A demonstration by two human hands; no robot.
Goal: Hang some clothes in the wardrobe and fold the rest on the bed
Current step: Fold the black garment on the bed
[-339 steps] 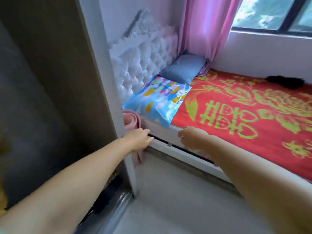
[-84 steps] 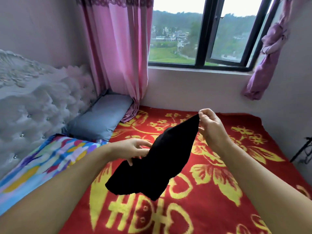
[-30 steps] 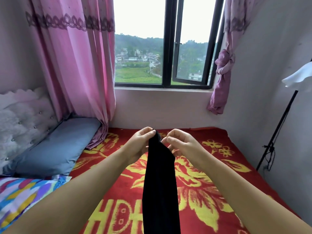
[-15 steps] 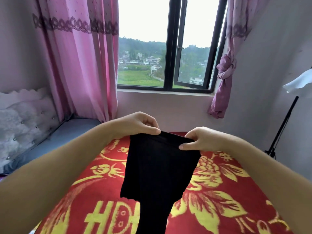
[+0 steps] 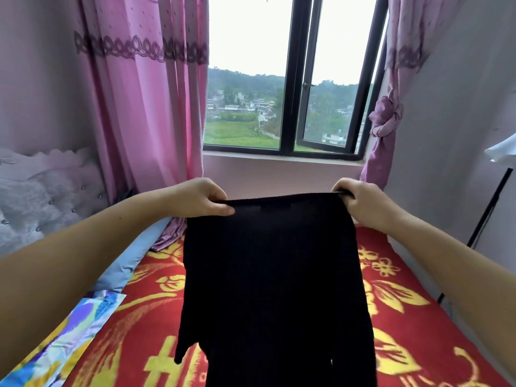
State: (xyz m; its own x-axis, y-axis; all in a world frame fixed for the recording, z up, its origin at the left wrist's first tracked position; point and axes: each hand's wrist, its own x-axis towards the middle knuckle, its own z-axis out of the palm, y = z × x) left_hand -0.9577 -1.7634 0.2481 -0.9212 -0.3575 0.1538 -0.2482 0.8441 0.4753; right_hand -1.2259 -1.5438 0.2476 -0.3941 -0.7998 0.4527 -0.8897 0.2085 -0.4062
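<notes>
1. The person holds a black ribbed knit garment (image 5: 273, 275) up in front of the black-framed window (image 5: 290, 79), stretched wide by its top edge.
2. The left hand (image 5: 201, 198) is closed on the garment's left top corner, thumb pressed over the fabric, fingers curled behind it.
3. The right hand (image 5: 360, 201) is clenched around the right top corner, the edge bunched inside the fist.
4. Half a second ago the two hands were closer together and the top edge sagged; now they have pulled well apart and that edge runs taut and nearly level below the window sill.
5. A second ago the cloth hung as one narrow strip between the hands; now it spreads as a broad panel, its lower part running out of view at the bottom.
6. The garment hangs over the red bed blanket with yellow flowers (image 5: 405, 317), below the window; whether it touches the blanket I cannot tell.
7. Left of the window hangs a pink curtain (image 5: 145, 107); below that lie a grey-blue pillow (image 5: 131, 261) and a multicoloured pillow (image 5: 69, 339).
</notes>
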